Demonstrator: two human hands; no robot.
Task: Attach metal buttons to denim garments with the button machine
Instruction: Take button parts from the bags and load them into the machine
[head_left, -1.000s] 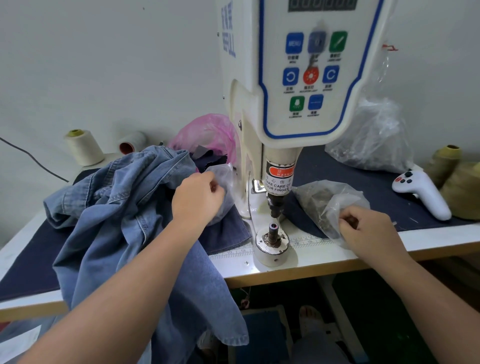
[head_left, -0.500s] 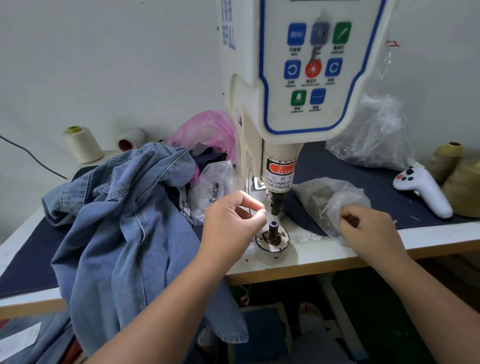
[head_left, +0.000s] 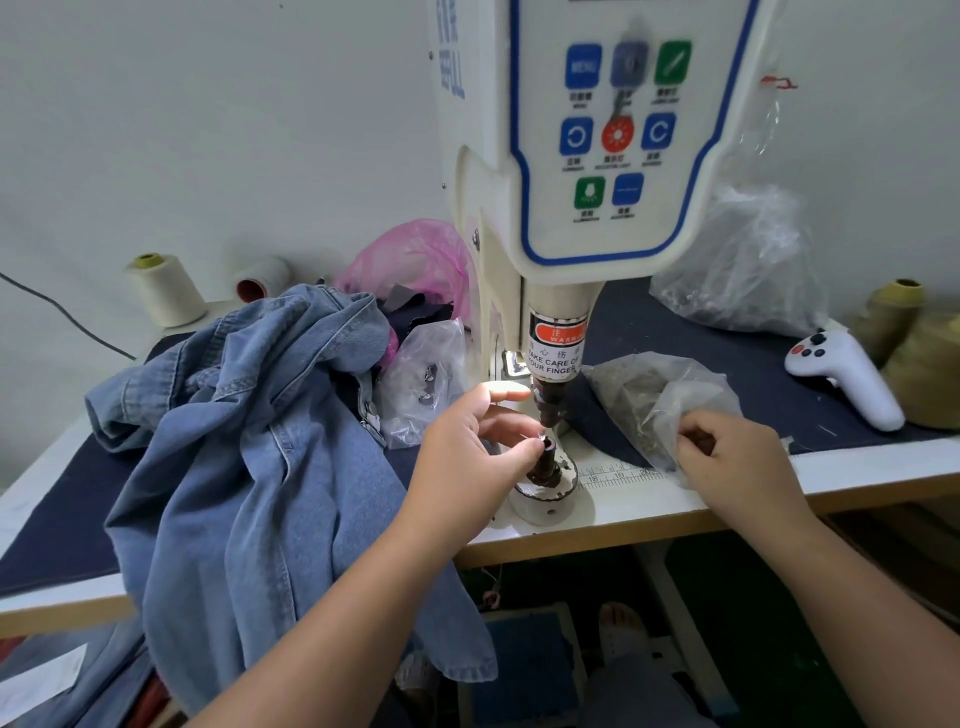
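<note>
Worktable (head_left: 649, 512); left-hand fingers (head_left: 511, 415) at die (head_left: 545, 460).

Single head view, looking forward and down, close over button machine (head_left: 582, 208).

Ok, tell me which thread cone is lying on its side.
The white cone with the red core, at the back left; the cream cone beside it stands upright.

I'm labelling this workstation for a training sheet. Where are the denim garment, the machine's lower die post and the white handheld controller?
denim garment (head_left: 249, 441): head view, middle of the heaped blue cloth.
lower die post (head_left: 548, 460): head view, dark shaft above the round base.
white handheld controller (head_left: 852, 382): head view, on its grip.
</note>
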